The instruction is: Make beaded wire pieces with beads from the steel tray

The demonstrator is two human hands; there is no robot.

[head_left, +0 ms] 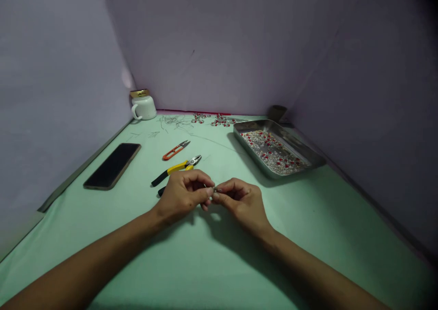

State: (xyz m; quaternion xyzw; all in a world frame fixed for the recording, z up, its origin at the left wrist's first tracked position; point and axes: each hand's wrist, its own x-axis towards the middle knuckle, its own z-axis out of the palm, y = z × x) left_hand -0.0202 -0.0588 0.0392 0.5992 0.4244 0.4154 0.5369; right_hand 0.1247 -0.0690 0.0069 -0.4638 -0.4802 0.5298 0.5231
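My left hand (186,192) and my right hand (241,203) meet over the middle of the table, thumbs and forefingers pinched together. Between the fingertips is a tiny silvery piece (215,189), mostly covered; whether it is a bead or bent wire I cannot make out. Both hands appear to grip it. Pliers (176,167) with yellow and black handles lie just beyond my left hand, which hides part of them. Farther back rest orange thread snips (175,151). A metal tray (255,164) of red, clear and pearly beads (273,152) stands to the right.
A dark phone (113,166) lies at the left. At the back are a white mug (145,108) with a gold lid, loose thin wires (175,121) and small red-and-clear beaded pieces (222,120). A dark container (277,113) stands behind the tray. Pale walls enclose the green-covered table (205,264).
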